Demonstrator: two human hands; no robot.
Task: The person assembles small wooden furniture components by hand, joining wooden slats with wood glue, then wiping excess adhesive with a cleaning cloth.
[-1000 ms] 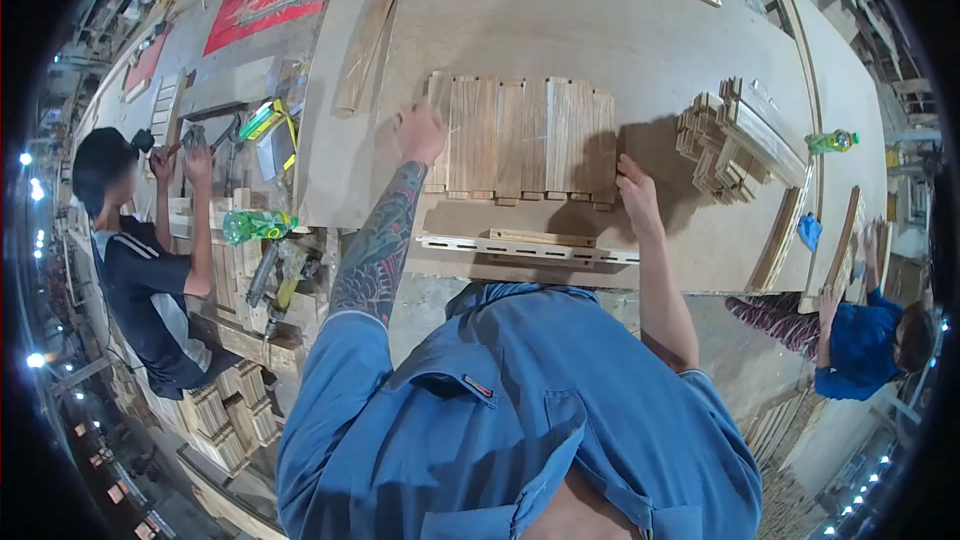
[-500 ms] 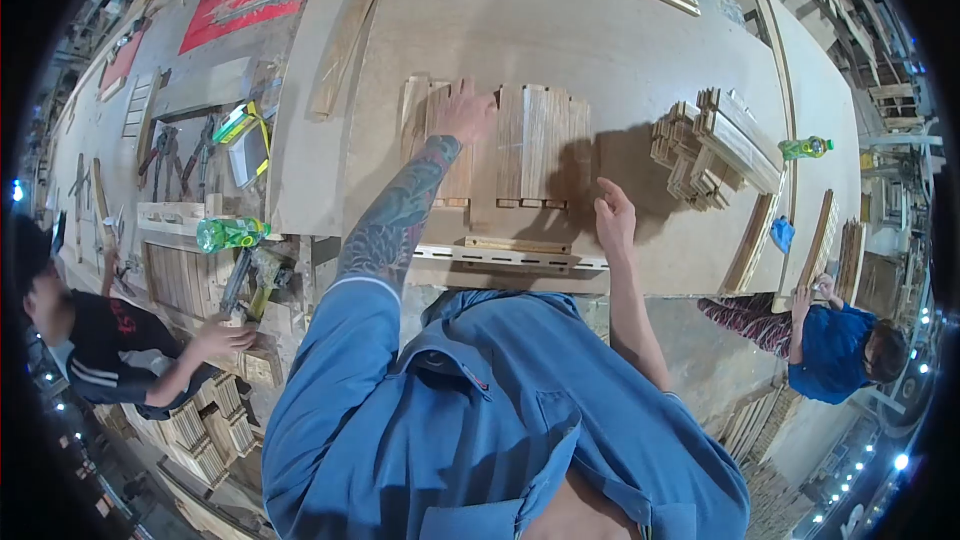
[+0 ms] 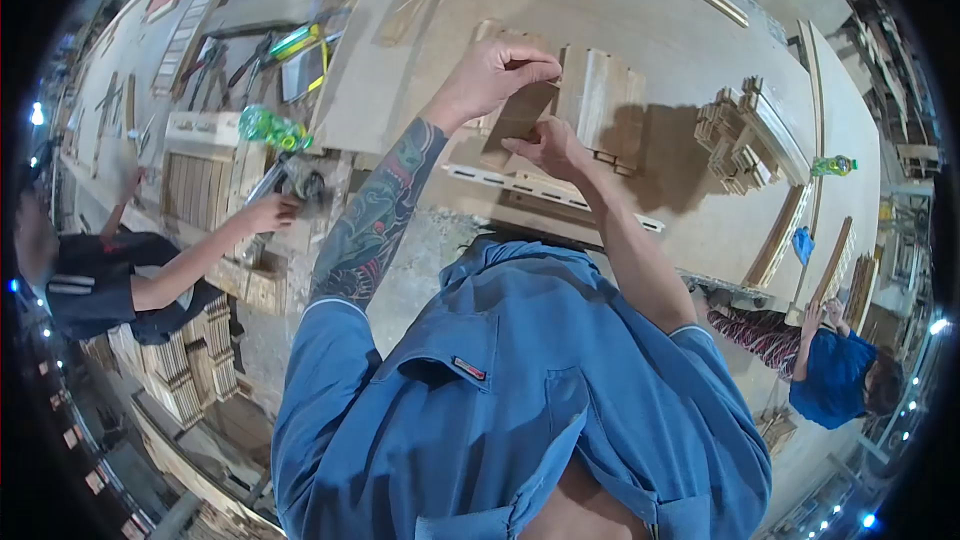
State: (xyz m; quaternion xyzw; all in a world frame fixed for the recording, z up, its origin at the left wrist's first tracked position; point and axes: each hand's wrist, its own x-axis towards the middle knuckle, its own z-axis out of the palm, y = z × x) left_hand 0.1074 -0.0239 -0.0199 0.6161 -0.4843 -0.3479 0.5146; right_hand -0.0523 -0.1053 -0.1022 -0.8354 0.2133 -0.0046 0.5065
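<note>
- Left hand (image 3: 503,72): mostly closed, thumb and fingers pinched at the far end of the dark slat (image 3: 519,120).
- Right hand (image 3: 560,148): half curled, fingertips at the near part of the same slat, nearer the body than the left hand. Can't tell how firm the hold is.
- Dark slat: at the slat row (image 3: 614,105), on the worktable (image 3: 640,0) side facing the wearer. Slanted, far end to the right, near end to the left. Can't tell if it touches the table.
- Slat row: pieces side by side, some right of the dark slat, some left of it and partly hidden by the left hand and forearm.
- Slotted strip (image 3: 560,192): near side of the row, by the table's near edge, running left to right.
- Slat stack (image 3: 748,140): right of the row, well apart from it, pieces piled crosswise.
- Right bottle (image 3: 834,166): green, right of the stack. Blue item (image 3: 803,246) nearer, beside long strips (image 3: 780,238).
- Two short strips (image 3: 720,4): far right on the table.
- Left bottle (image 3: 272,128): green, on its side, left of the tattooed forearm.
- Left co-worker (image 3: 105,285): one arm stretched toward the bench tools. Right co-worker (image 3: 835,370): blue top, both hands at the near right edge.
</note>
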